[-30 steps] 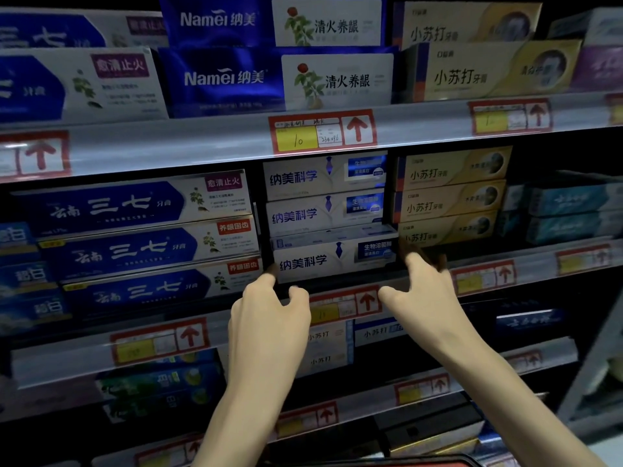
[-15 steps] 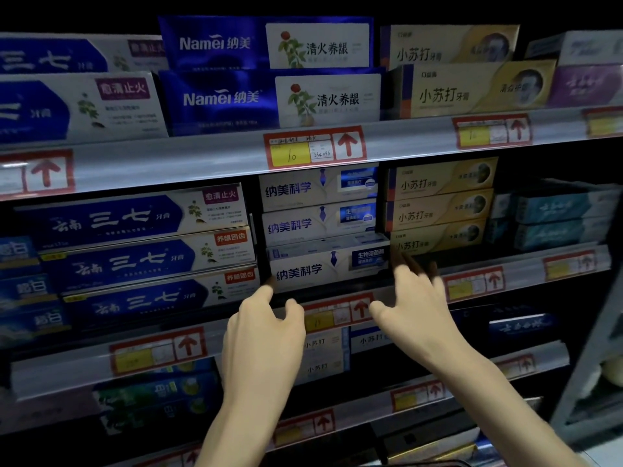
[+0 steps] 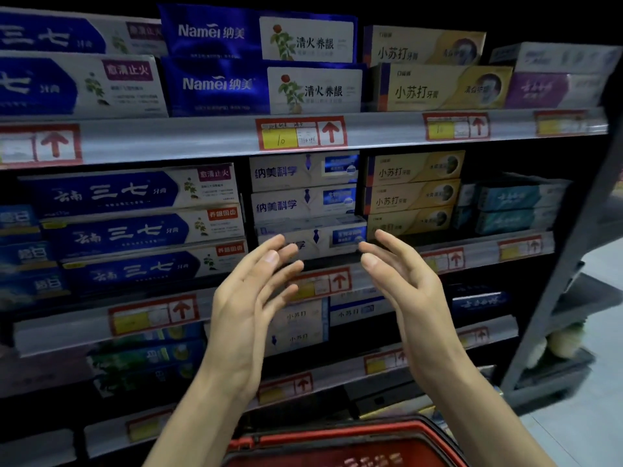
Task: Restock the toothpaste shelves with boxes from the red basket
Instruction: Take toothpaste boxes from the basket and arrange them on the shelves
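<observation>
1. Both hands hang empty in front of the middle toothpaste shelf, palms turned toward each other and fingers spread: the left hand and the right hand grip nothing.

2. Between and just beyond the fingertips sits the lowest white-and-blue toothpaste box of a three-high stack, jutting a little forward of the two boxes above it (whether either hand touches it cannot be told through the motion blur).

3. Yellow toothpaste boxes stand just to the right of that stack, and long blue toothpaste boxes to its left; both neighbours look full to the shelf lip.

4. The red basket sits at the bottom edge of the view, below the wrists and well apart from the hands; its contents are blurred and partly cut off, so how many boxes remain cannot be told.

5. The step in hand appears to be the finish of a placement: a box is on the shelf and the hands are free.

6. The next move likely calls for dropping both hands to the basket, picking a box and matching its print to the right stack; the protruding white box may first want a push back flush.
</observation>
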A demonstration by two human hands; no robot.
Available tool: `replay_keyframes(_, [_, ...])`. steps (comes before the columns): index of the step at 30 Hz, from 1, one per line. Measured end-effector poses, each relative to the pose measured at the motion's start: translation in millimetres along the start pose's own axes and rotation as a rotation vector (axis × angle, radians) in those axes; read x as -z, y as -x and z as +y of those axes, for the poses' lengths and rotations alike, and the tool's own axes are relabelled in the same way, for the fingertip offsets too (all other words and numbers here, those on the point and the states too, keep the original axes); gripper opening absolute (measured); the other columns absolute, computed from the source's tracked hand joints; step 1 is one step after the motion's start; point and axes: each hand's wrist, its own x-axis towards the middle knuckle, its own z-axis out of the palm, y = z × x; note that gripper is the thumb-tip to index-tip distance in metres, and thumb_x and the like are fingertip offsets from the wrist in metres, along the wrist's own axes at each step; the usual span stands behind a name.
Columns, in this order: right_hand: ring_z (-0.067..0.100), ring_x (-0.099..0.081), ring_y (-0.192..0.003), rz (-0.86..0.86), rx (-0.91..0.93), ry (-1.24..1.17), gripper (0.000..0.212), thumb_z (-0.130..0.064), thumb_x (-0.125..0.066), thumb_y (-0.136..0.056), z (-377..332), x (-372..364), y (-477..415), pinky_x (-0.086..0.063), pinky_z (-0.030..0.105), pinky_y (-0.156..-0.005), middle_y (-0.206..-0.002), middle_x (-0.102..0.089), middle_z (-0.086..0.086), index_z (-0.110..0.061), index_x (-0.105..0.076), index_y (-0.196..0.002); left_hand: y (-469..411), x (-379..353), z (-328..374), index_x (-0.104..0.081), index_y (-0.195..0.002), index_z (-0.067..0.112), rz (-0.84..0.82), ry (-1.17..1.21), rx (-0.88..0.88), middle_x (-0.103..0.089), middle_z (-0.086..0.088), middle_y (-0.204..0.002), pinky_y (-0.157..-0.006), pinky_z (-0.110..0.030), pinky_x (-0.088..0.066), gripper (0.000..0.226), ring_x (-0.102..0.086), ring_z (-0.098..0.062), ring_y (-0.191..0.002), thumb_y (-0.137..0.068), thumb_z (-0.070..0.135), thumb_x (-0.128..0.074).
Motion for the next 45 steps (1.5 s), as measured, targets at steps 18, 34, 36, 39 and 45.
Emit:
replay_keyframes(18, [0.012,-0.069,-0.105,-0.223,-0.506,0.740,0.058,-0.036,-0.080,-0.085,113,63,126,-0.053,0.041,-0.101,-0.111,-0.073,-0.005,-0.017,-0.061,-0.137,86,66,-127,-0.076,-0.109,0.018,-0.330,-0.607,0.554,-0.080,-0.005,-0.100,-0.083,-0.027,-0.053,0.017,-0.075,-0.014,-0.090,-0.094,0.024,-0.071])
replay_keyframes(34, [0.016,-0.064,-0.115,-0.186,-0.436,0.944,0.052,-0.034,-0.069,-0.093,103,80,137,-0.051,0.039,-0.101,-0.125,-0.069,-0.005,-0.023,-0.057,-0.143,127,164,-277,-0.050,-0.145,0.029,-1.204,-1.835,0.565,-0.065,-0.002,-0.136,-0.093,-0.038,-0.049,0.056,-0.061,-0.027,-0.124,-0.091,0.042,-0.061])
replay_keyframes(36, [0.017,-0.064,-0.117,-0.188,-0.420,0.958,0.053,-0.033,-0.069,-0.094,102,80,136,-0.051,0.036,-0.100,-0.128,-0.068,-0.003,-0.022,-0.055,-0.144,126,164,-279,-0.044,-0.151,0.035,-1.197,-1.799,0.564,-0.064,0.003,-0.139,-0.091,-0.034,-0.049,0.066,-0.060,-0.024,-0.126,-0.089,0.043,-0.065])
replay_keyframes(39, [0.019,-0.062,-0.122,-0.191,-0.397,0.984,0.055,-0.035,-0.067,-0.095,100,80,134,-0.050,0.036,-0.100,-0.132,-0.068,0.000,-0.022,-0.053,-0.146,122,170,-283,-0.043,-0.151,0.042,-1.138,-1.729,0.621,-0.058,0.008,-0.146,-0.096,-0.033,-0.047,0.074,-0.057,-0.021,-0.131,-0.083,0.047,-0.073])
replay_keyframes(45, [0.019,-0.061,-0.124,-0.193,-0.370,0.996,0.056,-0.036,-0.065,-0.096,99,76,132,-0.048,0.031,-0.092,-0.137,-0.065,0.000,-0.023,-0.051,-0.148,123,172,-289,-0.056,-0.130,0.036,-1.098,-1.670,0.623,-0.059,0.009,-0.133,-0.099,-0.036,-0.035,0.054,-0.052,-0.017,-0.125,-0.081,0.042,-0.078])
